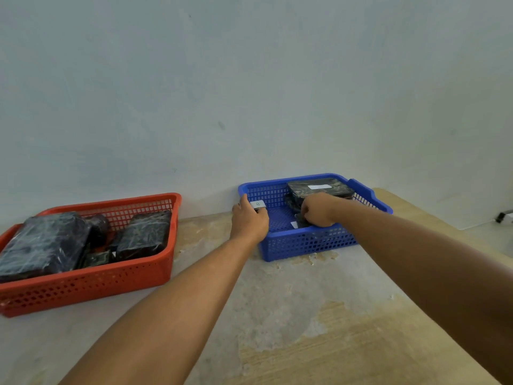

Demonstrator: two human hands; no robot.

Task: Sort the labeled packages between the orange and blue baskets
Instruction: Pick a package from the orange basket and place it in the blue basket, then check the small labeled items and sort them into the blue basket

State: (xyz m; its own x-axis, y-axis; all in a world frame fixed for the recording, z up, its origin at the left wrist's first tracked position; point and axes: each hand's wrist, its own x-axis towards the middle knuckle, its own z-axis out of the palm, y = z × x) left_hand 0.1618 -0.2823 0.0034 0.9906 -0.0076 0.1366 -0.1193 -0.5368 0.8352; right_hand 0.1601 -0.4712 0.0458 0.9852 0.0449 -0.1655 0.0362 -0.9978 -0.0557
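Head view, baskets: the orange basket (91, 276) stands at the left of the table (319, 329), the blue basket (305, 243) further back at the middle right, against the wall (249, 79); the two are well apart.
Head view, left hand: the left hand (249, 222) is at the blue basket's near-left corner, fingers curled around a small dark package (259, 208) with a white label (258, 203) facing up; thumb along the far side by the rim.
Head view, right hand: the right hand (317, 211) is down inside the blue basket, fingers bent onto a small flat pack (301, 222) on the floor of the basket; whether it is truly gripped or only touched, I cannot tell.
Head view, other loads: a big black parcel (319, 188) with a white label lies on top at the blue basket's back; the orange basket holds several black wrapped blocks (44, 243), large and small.
Handling, judged: the packages look stiff, boxy and tightly film-wrapped, so the skin is likely slick; small ones seem light enough for one hand.
Where to hold, judged: pinch across the short sides, keep the label up and uncovered so it can be read; the flat pack may need a fingertip under one edge first.
Risk, judged: the glossy wrap may slip in a loose pinch.
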